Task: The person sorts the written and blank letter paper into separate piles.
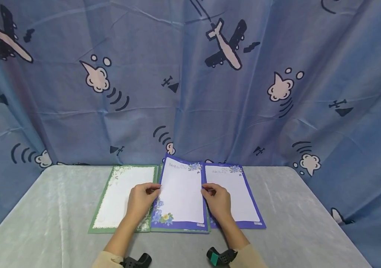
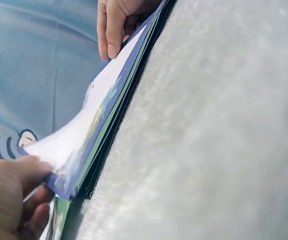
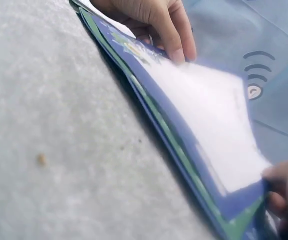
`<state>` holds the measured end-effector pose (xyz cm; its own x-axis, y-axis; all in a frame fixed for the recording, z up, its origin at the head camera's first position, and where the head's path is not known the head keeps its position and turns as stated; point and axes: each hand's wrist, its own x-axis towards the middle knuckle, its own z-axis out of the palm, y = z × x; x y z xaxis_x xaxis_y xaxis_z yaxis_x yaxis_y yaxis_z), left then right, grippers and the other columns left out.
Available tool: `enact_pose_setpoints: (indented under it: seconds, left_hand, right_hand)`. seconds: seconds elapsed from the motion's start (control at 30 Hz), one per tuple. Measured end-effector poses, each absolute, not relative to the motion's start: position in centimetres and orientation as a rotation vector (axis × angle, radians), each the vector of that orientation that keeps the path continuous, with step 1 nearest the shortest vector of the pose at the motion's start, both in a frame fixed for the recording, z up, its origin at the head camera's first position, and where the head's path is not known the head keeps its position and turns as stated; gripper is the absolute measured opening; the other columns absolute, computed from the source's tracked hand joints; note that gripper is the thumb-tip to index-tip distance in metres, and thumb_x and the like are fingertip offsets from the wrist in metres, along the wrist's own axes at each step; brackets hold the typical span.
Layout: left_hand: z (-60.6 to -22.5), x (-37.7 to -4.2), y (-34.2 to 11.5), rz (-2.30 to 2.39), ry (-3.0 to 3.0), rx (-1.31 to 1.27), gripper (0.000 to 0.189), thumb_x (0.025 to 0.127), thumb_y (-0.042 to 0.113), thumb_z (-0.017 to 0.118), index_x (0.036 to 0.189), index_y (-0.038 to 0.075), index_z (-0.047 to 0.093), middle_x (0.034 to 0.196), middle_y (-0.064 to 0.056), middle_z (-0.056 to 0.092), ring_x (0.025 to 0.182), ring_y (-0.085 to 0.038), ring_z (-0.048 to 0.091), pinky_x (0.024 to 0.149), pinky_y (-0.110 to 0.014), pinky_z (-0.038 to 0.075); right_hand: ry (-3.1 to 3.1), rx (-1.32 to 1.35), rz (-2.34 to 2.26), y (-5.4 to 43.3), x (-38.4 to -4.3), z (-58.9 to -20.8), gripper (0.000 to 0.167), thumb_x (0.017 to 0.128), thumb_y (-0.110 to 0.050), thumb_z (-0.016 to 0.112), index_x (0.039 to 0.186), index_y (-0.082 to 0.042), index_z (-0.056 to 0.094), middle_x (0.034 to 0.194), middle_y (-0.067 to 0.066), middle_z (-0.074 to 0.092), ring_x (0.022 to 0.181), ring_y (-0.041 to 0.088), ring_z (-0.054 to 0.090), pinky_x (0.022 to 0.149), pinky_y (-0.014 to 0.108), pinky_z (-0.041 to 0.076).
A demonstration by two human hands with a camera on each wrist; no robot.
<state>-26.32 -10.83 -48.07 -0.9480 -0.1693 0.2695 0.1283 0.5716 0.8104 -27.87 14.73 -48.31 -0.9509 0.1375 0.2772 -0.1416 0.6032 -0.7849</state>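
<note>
A blue-bordered sheet of stationery (image 1: 182,193), printed with blue and yellow flowers, is held between both hands over a stack in the middle. My left hand (image 1: 139,203) pinches its left edge, thumb on top in the left wrist view. The opposite edge is pinched by my right hand (image 1: 219,203). Bowed between the hands, the sheet (image 3: 199,105) rises off the green-edged sheets (image 3: 159,112) beneath it. To the left lies a green-bordered sheet (image 1: 118,197), partly under my left forearm. A similar blue-bordered sheet (image 1: 235,197) lies at right, its left part overlapped by my right hand.
The papers lie on a pale grey fuzzy tabletop (image 1: 294,223). Close behind the table's far edge hangs a blue curtain (image 1: 143,93) with airplane and cloud prints. Each wrist wears a black camera mount (image 1: 222,257).
</note>
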Motion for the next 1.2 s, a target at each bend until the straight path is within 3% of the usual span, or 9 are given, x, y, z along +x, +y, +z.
enact_pose_setpoints:
  seconds: [0.33,0.63,0.9,1.2]
  left_hand:
    - [-47.4,-26.2,-10.5,-1.555,-2.395,0.080,0.011,0.088,0.011,0.078,0.098,0.009,0.081,0.094,-0.008,0.079,0.073,-0.011,0.062,0.061,-0.019,0.049]
    - [-46.8,-26.2,-10.5,-1.711,-2.324,0.102,0.011,0.089,0.011,0.077,0.098,0.008,0.081,0.090,-0.010,0.077,0.068,-0.010,0.060,0.059,-0.020,0.050]
    - [-46.6,-26.3,-10.2,-1.761,-2.290,0.079,0.011,0.088,0.009,0.077,0.097,0.006,0.080,0.088,-0.012,0.077,0.070,-0.009,0.061,0.062,-0.018,0.050]
    - [-45.4,-26.0,-9.6,-1.908,-2.256,0.074,0.013,0.088,0.010,0.077,0.101,0.006,0.079,0.092,-0.011,0.076,0.072,-0.009,0.063,0.062,-0.023,0.054]
  right_hand:
    - [-2.588,0.057,1.255,15.3,-27.8,-47.8,0.023,0.086,-0.011,0.078,0.109,-0.007,0.078,0.085,0.007,0.073,0.075,0.012,0.059,0.069,0.025,0.043]
    - [-2.443,-0.089,1.632,15.6,-28.0,-47.1,0.023,0.088,-0.007,0.075,0.111,-0.008,0.078,0.110,0.012,0.076,0.086,0.013,0.062,0.073,0.018,0.049]
    - [-2.402,-0.110,1.758,16.2,-28.0,-46.1,0.025,0.090,-0.008,0.074,0.115,-0.007,0.077,0.113,0.014,0.074,0.083,0.010,0.061,0.066,0.017,0.050]
    - [-2.410,-0.100,1.812,17.6,-27.9,-44.4,0.027,0.095,-0.012,0.071,0.121,-0.008,0.074,0.120,0.013,0.073,0.089,0.007,0.066,0.076,0.017,0.055]
